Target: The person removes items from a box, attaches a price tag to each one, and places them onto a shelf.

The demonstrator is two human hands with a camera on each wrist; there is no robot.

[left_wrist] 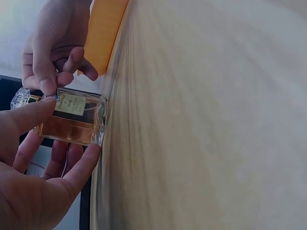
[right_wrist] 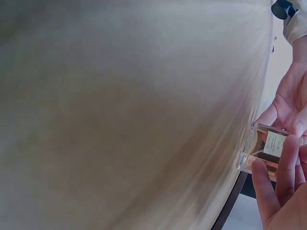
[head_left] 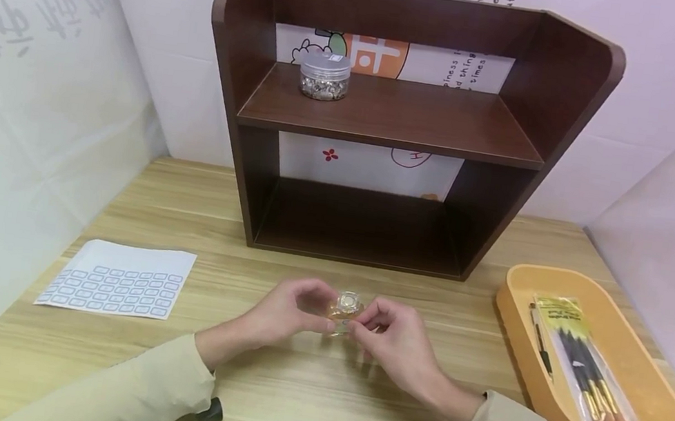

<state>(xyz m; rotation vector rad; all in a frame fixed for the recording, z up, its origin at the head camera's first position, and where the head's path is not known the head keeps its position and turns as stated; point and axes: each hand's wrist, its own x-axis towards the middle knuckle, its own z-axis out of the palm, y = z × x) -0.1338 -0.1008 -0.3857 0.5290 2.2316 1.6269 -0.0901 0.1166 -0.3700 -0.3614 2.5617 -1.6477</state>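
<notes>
A clear glass perfume bottle (left_wrist: 72, 120) with amber liquid, a cream label and a faceted stopper (head_left: 348, 301) stands upright on the wooden table. My left hand (head_left: 291, 313) holds it from the left side, thumb on the front and fingers round the back. From the other side my right hand (head_left: 394, 338) pinches a small pale blue-edged sticker (head_left: 345, 322) against the bottle's front, high up near the neck. Thumb tips of both hands nearly meet there, and they hide most of the sticker.
A sheet of blue-framed stickers (head_left: 117, 279) lies at the left. Behind stands a dark brown two-tier shelf (head_left: 392, 116), with a lidded clear jar (head_left: 325, 77) on its upper board. An orange tray (head_left: 661, 386) at the right holds a pen (head_left: 541, 341) and packaged brushes (head_left: 587, 374).
</notes>
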